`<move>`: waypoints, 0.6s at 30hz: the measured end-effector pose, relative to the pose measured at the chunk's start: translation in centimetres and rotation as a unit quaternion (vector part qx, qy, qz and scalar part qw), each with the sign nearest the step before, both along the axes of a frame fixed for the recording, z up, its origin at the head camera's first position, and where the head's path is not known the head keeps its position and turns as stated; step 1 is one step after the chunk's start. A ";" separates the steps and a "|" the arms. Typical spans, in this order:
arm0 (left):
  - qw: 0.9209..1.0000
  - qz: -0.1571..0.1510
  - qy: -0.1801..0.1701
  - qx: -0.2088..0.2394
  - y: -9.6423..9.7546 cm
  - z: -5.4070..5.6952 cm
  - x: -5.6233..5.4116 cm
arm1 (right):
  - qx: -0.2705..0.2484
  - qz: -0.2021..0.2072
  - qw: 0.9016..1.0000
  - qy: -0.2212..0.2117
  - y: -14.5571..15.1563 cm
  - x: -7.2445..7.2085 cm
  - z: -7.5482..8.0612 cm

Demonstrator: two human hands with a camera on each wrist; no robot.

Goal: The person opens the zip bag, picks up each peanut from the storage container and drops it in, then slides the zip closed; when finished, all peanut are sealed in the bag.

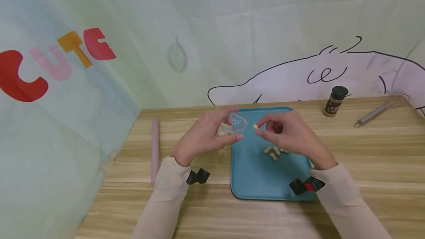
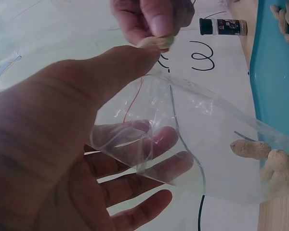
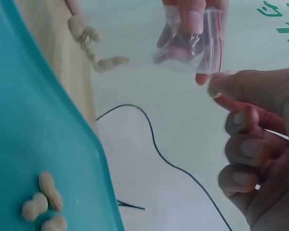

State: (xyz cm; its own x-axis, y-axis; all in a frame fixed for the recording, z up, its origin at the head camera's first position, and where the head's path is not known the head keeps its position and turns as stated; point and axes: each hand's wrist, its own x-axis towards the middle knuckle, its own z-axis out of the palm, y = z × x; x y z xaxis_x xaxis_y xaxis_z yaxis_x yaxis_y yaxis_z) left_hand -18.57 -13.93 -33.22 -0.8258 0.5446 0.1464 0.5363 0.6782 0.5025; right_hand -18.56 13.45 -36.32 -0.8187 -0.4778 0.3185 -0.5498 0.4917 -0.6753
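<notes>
My left hand [image 1: 207,132] holds a clear zip bag [image 2: 212,115] by its upper part, thumb on one side and fingers on the other. The bag's mouth, edged with a red line, gapes toward the right. Several peanuts in their shells [image 2: 279,166] lie in the bag's bottom. My right hand [image 1: 293,135] pinches one peanut [image 1: 255,126] between thumb and index finger, just right of the bag's mouth. Below the right hand, several more peanuts [image 1: 273,155] lie on a blue tray [image 1: 255,183], some partly hidden by that hand.
A pink rolling-pin-like rod [image 1: 155,150] lies on the wooden table [image 1: 206,217] at the left. A black-capped spice jar [image 1: 334,102] stands at the back right, beside a whisk [image 1: 375,114]. A printed cloth [image 1: 212,47] hangs behind the table.
</notes>
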 end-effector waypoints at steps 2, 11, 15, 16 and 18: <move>1.000 0.000 0.000 -0.002 0.0 0.0 0.0 | -0.026 -0.012 1.000 0.005 -0.1 0.1 0.0; 1.000 -0.007 0.002 -0.006 0.3 -0.1 0.0 | -0.140 -0.045 0.989 0.020 -1.6 0.5 -0.5; 1.000 -0.010 0.001 -0.004 0.3 -0.1 0.1 | -0.158 -0.034 0.987 0.011 -2.7 0.7 -0.8; 1.000 -0.010 0.002 -0.003 0.3 -0.1 0.1 | -0.159 -0.033 0.987 0.010 -3.0 0.8 -0.9; 1.000 -0.010 0.004 -0.002 0.3 -0.1 0.1 | -0.161 -0.032 0.986 0.013 -3.3 0.8 -1.0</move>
